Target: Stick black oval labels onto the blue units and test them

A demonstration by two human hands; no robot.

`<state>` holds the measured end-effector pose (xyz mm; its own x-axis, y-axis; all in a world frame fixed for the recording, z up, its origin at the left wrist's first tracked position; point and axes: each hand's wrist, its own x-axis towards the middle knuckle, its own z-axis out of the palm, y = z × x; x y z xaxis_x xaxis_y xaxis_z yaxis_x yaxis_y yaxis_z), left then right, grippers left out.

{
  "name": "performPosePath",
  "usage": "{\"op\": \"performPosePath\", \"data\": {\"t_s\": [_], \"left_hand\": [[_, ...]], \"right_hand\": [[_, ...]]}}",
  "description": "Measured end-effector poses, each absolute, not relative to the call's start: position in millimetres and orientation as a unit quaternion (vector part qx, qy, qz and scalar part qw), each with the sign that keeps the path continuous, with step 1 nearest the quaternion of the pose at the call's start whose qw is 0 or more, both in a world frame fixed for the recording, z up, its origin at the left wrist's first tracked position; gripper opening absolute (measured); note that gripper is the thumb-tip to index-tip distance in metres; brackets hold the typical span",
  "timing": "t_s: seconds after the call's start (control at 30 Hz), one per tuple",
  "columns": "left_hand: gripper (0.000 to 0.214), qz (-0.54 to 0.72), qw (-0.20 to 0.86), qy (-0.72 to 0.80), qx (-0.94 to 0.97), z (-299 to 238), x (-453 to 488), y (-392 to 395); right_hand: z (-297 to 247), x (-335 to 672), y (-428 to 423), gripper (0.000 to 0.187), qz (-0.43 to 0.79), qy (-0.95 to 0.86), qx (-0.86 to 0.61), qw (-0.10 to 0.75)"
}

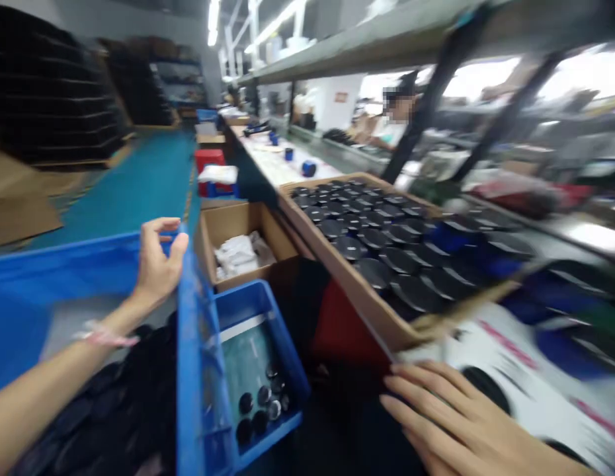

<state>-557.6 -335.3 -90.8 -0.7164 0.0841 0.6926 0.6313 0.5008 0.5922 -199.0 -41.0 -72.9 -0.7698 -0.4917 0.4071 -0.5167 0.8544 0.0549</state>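
Left hand (159, 264) released beside blue crate (191, 357); right hand (456, 423) flat, ungripping, on printed card (516, 370).
A careless nudge could spill the cardboard tray (337, 271) of black discs (377, 274).

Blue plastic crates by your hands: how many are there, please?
2: a large one at the left hand, and a smaller one beside it, holding black discs. Others may be hidden.

Overhead fluorescent tubes (213, 23) and glaring windows (479, 79) give bright light; edges smear and bow.
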Motion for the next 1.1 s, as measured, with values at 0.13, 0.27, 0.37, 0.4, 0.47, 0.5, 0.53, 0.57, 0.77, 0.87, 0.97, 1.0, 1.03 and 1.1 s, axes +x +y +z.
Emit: {"op": "performPosePath", "data": {"t_s": [0.13, 0.27, 0.37, 0.4, 0.47, 0.5, 0.53, 0.57, 0.77, 0.87, 0.97, 1.0, 1.03, 1.1], "left_hand": [[0.020, -0.434, 0.249, -0.714, -0.490, -27.1, -464.2, -248.5], [0.017, -0.374, 0.148, -0.647, -0.647, -11.9, -365.4, -164.8], [0.029, -0.318, 0.116, -0.630, -0.699, -12.4, -316.5, -99.3], [0.037, -0.298, 0.109, -0.630, -0.709, -11.5, -305.4, -76.8], [0.055, -0.256, 0.096, -0.632, -0.725, -6.5, -289.1, -31.3], [0.064, -0.234, 0.090, -0.634, -0.732, -2.5, -283.2, -9.1], [0.072, -0.212, 0.082, -0.635, -0.739, 2.0, -278.4, 11.9], [0.077, -0.187, 0.072, -0.636, -0.745, 6.9, -274.4, 31.0], [0.040, -0.068, 0.030, -0.683, -0.727, 28.8, -248.2, 83.7], [0.039, -0.030, 0.012, -0.733, -0.680, 29.6, -230.8, 82.0], [0.037, 0.007, -0.023, -0.783, -0.622, 23.8, -219.1, 84.3], [0.036, 0.017, -0.034, -0.794, -0.606, 21.1, -217.3, 87.0], [0.035, 0.024, -0.042, -0.803, -0.594, 18.2, -216.6, 90.2], [0.036, 0.030, -0.050, -0.813, -0.579, 13.1, -216.9, 96.2]], "right_hand": [[-37.1, -171.8, -7.2, 0.039, -0.082, -0.948, 0.162, 0.260], [-20.9, -137.7, 62.9, 0.041, -0.051, -0.939, -0.061, 0.336], [-32.5, -113.9, 102.8, 0.049, -0.020, -0.924, -0.150, 0.351], [-39.2, -108.0, 110.0, 0.051, -0.004, -0.925, -0.166, 0.343], [-51.9, -98.0, 117.2, 0.047, 0.029, -0.933, -0.176, 0.314], [-56.6, -93.2, 118.5, 0.043, 0.042, -0.936, -0.177, 0.301], [-59.8, -87.8, 119.5, 0.040, 0.053, -0.938, -0.180, 0.292], [-61.8, -81.6, 120.6, 0.038, 0.061, -0.937, -0.187, 0.288], [-72.6, -36.8, 136.6, 0.037, 0.077, -0.917, -0.213, 0.330], [-80.7, -28.2, 140.8, 0.038, 0.083, -0.916, -0.190, 0.344], [-83.3, -28.3, 140.4, 0.038, 0.090, -0.919, -0.169, 0.345], [-83.2, -28.9, 140.0, 0.038, 0.092, -0.919, -0.165, 0.345], [-82.9, -29.5, 139.8, 0.038, 0.093, -0.920, -0.162, 0.345], [-82.7, -30.9, 140.3, 0.038, 0.096, -0.920, -0.157, 0.346]]}}
